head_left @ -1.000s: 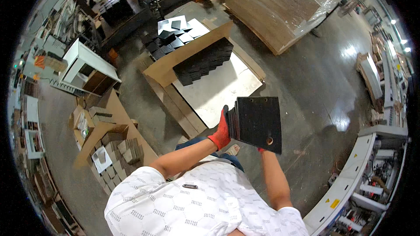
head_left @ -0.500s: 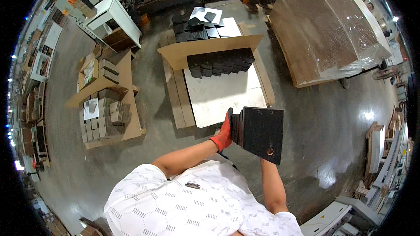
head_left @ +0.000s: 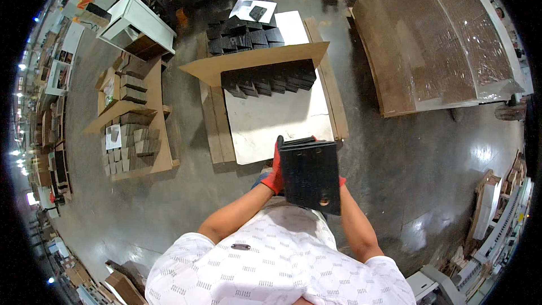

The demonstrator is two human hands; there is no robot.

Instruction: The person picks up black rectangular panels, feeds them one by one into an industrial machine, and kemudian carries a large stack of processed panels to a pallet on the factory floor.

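Note:
A stack of black panels (head_left: 310,176), flat boards with holes near one edge, is held upright before my body. On its left side my left hand (head_left: 274,174), in a red glove with a dark thumb, is closed against the stack's edge. My right hand (head_left: 342,181) grips the opposite side; only a bit of red glove shows and its fingers are hidden behind the boards. Beyond the stack, a white board (head_left: 276,124) lies on a pallet. Rows of black panels (head_left: 268,81) stand on it against a cardboard sheet (head_left: 259,61).
Behind the cardboard sit more black panels (head_left: 243,38) with a white paper (head_left: 243,8) on top. At left, a second pallet carries grey-brown pieces (head_left: 141,144). A tall plastic-wrapped load (head_left: 435,45) stands at right, and a white cabinet (head_left: 141,22) at far left.
The black panel stack has swung left and turned more squarely toward me, its boards drawn closer together. Both hands moved with it, and the right glove's edge now shows.

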